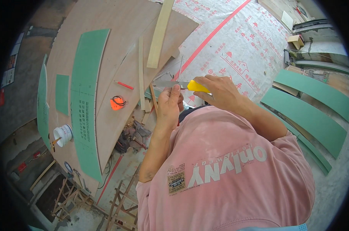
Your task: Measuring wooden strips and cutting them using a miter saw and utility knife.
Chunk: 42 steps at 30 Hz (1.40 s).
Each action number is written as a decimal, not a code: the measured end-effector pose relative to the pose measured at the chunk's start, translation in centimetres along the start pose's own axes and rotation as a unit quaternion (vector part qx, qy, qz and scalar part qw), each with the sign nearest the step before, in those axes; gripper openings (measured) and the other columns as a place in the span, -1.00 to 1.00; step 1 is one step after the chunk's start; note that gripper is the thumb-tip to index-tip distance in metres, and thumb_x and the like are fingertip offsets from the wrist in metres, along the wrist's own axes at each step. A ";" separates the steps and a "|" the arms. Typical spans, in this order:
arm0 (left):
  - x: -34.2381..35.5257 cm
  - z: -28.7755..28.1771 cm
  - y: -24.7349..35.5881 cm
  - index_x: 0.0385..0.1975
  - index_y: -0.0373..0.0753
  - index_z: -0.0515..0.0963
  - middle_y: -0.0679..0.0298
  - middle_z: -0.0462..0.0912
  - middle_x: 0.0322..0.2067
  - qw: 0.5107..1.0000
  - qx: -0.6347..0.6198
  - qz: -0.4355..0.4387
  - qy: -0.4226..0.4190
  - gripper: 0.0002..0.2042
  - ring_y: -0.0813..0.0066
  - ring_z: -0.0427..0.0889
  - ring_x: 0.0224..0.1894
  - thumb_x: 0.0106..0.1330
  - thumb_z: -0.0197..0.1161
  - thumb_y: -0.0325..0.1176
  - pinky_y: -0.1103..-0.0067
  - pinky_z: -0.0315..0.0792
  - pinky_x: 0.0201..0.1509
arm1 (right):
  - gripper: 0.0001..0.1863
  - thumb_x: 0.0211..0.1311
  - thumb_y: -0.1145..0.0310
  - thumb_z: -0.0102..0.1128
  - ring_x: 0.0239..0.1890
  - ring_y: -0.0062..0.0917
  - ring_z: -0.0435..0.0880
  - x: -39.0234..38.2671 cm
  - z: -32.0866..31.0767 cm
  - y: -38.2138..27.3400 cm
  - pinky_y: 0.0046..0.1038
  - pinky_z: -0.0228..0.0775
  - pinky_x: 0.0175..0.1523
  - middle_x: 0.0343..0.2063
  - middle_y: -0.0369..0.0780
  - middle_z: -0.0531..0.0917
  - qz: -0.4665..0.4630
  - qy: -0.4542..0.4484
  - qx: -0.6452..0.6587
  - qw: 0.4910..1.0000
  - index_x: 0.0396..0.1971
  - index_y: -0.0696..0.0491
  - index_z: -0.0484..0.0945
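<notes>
Looking down past a pink shirt (pixel 228 173), we see both hands raised together in front of the chest, above the edge of a plywood tabletop (pixel 105 46). The right hand (pixel 217 90) has its grip closed around the yellow handle of a utility knife (pixel 195 86), whose grey metal blade end points left toward the other hand. The left hand (pixel 170 102) is curled shut, thumb up, pinching a thin wooden strip (pixel 153 98) just beside the blade tip; we cannot tell whether the blade touches the strip.

On the tabletop lie a long green board (pixel 86 96), a smaller green piece (pixel 61 94), a red pencil (pixel 125 85), an orange tape measure (pixel 116 103) and a pale wooden batten (pixel 159 34) that leans across the upper edge. A white tub (pixel 63 134) stands near the tabletop's left edge. Beyond the hands a printed white sheet with red lines (pixel 236 42) covers the floor, and curved green panels (pixel 309 111) lie to the right, well apart from the hands.
</notes>
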<state>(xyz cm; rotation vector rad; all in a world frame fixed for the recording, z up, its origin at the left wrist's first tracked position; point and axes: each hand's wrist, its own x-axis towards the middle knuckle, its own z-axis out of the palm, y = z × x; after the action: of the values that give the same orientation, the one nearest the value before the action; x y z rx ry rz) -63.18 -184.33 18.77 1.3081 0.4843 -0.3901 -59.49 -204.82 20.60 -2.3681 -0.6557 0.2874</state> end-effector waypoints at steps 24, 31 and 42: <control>-0.3 -0.1 1.2 0.28 -0.40 0.29 0.48 0.21 -0.49 0.978 -0.176 -0.033 -0.109 -0.46 0.68 0.17 -0.48 0.44 0.20 -0.20 0.66 0.16 -0.39 | -0.64 0.28 0.13 0.23 -0.29 -0.21 0.71 0.1 -0.5 0.1 -0.18 0.52 -0.25 -0.25 -0.15 0.69 -0.006 -0.060 -0.001 0.998 -0.01 -0.02 0.53; -0.3 0.1 0.8 0.26 -0.41 0.31 0.51 0.23 -0.53 0.989 -0.124 -0.017 -0.084 -0.53 0.72 0.12 -0.57 0.49 0.14 -0.25 0.71 0.08 -0.49 | -0.61 0.24 0.17 0.30 -0.36 -0.23 0.68 -0.2 0.1 0.5 -0.23 0.45 -0.32 -0.34 -0.16 0.67 -0.021 -0.026 -0.006 0.999 0.01 0.00 0.54; -0.4 1.0 0.1 -0.59 -0.21 0.44 0.51 0.28 -0.68 0.997 0.018 0.035 0.071 -0.56 0.76 0.17 -0.63 0.42 0.24 -0.02 0.67 0.01 -0.58 | -0.62 0.22 0.19 0.34 -0.39 -0.26 0.68 -0.2 0.2 0.4 -0.27 0.46 -0.35 -0.34 -0.16 0.70 -0.004 0.016 -0.011 1.000 -0.01 0.02 0.57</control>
<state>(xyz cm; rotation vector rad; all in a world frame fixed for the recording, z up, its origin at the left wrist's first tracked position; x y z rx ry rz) -63.33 -185.31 19.24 1.3905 0.5508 -0.2491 -59.60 -205.05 20.17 -2.3866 -0.6563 0.2401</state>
